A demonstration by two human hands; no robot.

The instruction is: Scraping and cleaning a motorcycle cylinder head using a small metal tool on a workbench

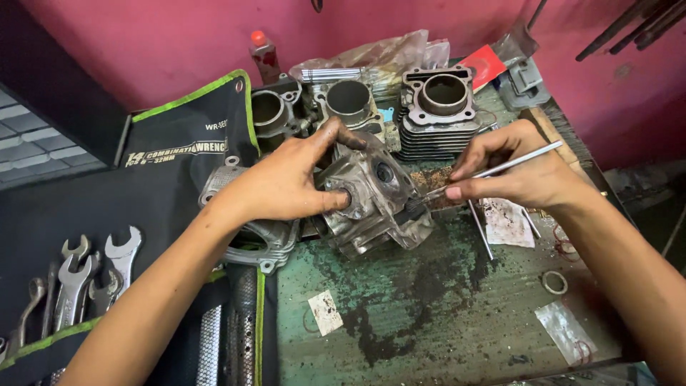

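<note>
A grimy grey cast-metal cylinder head is held tilted near the middle of the stained green worktop, toward its back half. It is steadied by the left hand, whose fingers are clamped over its top and near face, the thumb pressed beside a round port. A slim metal-handled brush is pinched in the closed fingers of the right hand, and its bristled tip is laid against the right flank of the head. The step in hand is judged to be the scrubbing of deposits from that face; for the next stroke the casting would need to be kept firmly braced and the bristles kept pressed onto the dirty area.

Behind the head, along the back edge of the worktop, three finned grey engine cylinders are stood in a row, with crumpled plastic bags and a small red-capped bottle beyond them. A further grey metal casting lies under the left wrist. On the left side a black tool roll with green edging is spread, with steel combination spanners lying in it. A small metal ring and scraps of paper lie toward the front right.
</note>
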